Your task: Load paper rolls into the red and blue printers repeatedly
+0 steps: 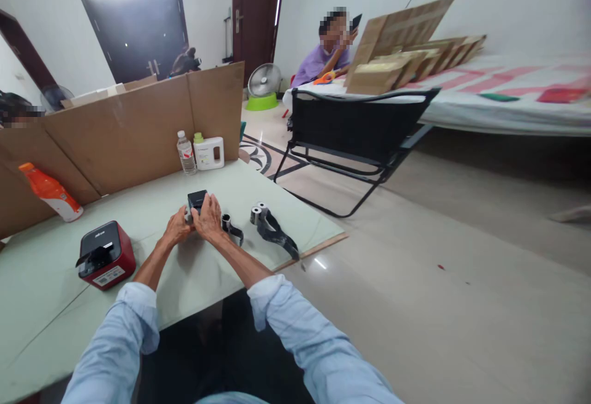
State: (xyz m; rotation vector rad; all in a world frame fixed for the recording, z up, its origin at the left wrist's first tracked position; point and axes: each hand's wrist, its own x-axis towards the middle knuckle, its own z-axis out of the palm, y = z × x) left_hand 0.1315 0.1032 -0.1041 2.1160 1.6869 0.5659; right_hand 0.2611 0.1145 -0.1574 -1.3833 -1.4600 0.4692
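Blue sleeves (318, 342) are showing before the table (194, 281); over it, the left hand (178, 226) and right hand (209, 216) are gripping a small black box (197, 196). Two-handed handling is apparently the current step; the next move is probably calling for steady fingers.

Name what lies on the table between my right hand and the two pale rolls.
In the head view, a small roll with a dark ribbon lies between the right hand and the pale rolls.
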